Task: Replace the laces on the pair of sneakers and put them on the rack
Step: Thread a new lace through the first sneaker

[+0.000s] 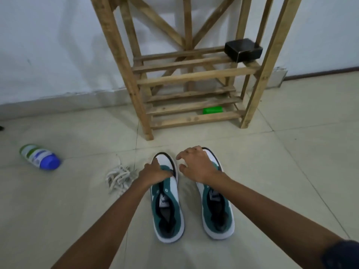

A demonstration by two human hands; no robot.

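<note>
Two green and white sneakers are set side by side on the tiled floor, toes toward a wooden rack (194, 76). A white tag with dark print can be seen on the tongue of the left sneaker (168, 206) and another on the right sneaker (216, 208), but the words are too blurred to be read. The left hand (155, 171) is laid on the front of the left sneaker, with its fingers curled down around the top of it. The right hand (196, 165) is held over the front of the right sneaker with its fingers spread and bent; whether the sneaker is touched cannot be told. A heap of white laces (118, 177) is left on the floor just beside the left hand. A bottle (39, 156) with a blue cap and an unreadable label is lying further left. A black box (243, 49) is kept on a rack shelf, and something green (212, 110) lower down.
</note>
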